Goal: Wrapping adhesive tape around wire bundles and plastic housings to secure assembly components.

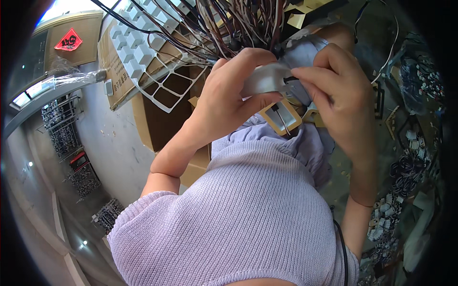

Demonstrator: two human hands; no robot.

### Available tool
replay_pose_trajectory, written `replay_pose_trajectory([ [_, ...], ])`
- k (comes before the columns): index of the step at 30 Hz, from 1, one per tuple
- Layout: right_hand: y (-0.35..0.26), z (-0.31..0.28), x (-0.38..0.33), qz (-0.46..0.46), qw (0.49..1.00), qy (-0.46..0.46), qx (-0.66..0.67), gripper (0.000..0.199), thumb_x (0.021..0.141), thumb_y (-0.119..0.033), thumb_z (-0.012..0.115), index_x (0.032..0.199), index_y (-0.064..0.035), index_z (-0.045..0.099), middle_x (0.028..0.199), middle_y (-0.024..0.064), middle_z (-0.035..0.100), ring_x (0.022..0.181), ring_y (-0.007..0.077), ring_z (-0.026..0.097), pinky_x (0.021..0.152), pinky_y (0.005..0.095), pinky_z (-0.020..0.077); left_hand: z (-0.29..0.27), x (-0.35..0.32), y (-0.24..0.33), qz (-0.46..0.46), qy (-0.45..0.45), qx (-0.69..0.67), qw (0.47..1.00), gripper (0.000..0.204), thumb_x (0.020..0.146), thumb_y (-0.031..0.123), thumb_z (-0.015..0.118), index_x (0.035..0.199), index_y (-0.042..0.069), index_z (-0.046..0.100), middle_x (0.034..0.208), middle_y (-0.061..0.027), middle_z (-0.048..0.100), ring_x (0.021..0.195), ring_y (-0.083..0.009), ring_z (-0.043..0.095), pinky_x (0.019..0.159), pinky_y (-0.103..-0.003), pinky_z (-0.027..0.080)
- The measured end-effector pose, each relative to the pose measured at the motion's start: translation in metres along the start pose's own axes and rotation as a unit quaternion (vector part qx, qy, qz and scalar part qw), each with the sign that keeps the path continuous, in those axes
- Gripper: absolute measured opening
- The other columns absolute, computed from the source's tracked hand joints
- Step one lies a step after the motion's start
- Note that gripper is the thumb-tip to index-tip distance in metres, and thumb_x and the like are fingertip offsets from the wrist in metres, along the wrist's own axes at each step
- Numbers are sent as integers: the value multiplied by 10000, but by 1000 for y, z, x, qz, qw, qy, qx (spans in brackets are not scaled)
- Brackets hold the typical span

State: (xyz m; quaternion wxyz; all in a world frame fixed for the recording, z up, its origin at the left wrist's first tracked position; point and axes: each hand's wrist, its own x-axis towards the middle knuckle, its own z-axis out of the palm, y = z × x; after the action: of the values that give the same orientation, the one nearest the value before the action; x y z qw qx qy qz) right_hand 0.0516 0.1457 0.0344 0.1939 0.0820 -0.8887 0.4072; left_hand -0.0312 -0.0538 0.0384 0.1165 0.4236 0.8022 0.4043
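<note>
My left hand grips a smooth, pale grey-white curved housing between thumb and fingers, in front of my chest. At the housing's right end, my right hand is closed in a pinch beside a small black piece. What lies between those fingertips is too small to make out. Just below the housing is a tan-rimmed, pale rectangular piece, with a thin dark rod across it. I cannot tell what supports that piece. Light purple cloth lies under my hands.
A thick bundle of brown and black wires hangs over the work from the far side. White moulded trays and an open white grid rest on cardboard boxes to the left. Piled cables and small white parts lie at right.
</note>
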Motion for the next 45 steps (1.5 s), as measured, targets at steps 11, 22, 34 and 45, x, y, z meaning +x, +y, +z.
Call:
replay_pose_trajectory([
  [11,-3,0,-12,-44,992,5,-117,279,663,64,679,936,8,666,834,69,531,722,217,552,599,308,445,7,6,9,-6,-40,57,998,503,670,160,835,1102,37,608,1063,-70,647,934,-242,622,804,-324,490],
  [22,-1,10,-25,218,951,63,212,149,753,22,722,893,-4,680,811,40,592,649,95,594,561,220,456,24,3,-6,154,46,103,982,440,689,102,741,1098,73,581,1091,-64,651,914,-235,633,754,-335,413],
  [34,23,21,-49,224,943,98,228,151,738,37,736,841,-7,634,798,66,659,695,133,657,624,240,513,28,4,-5,-204,-84,-455,863,178,967,116,538,1100,-3,538,1046,-62,576,955,-119,594,879,-261,474],
  [45,12,21,-41,122,976,-16,182,758,619,-143,836,1296,-58,505,1274,166,512,1138,337,536,938,412,456,54,11,0,-69,-62,-194,977,205,762,-115,609,917,14,569,823,-97,595,740,-187,628,650,-293,505],
])
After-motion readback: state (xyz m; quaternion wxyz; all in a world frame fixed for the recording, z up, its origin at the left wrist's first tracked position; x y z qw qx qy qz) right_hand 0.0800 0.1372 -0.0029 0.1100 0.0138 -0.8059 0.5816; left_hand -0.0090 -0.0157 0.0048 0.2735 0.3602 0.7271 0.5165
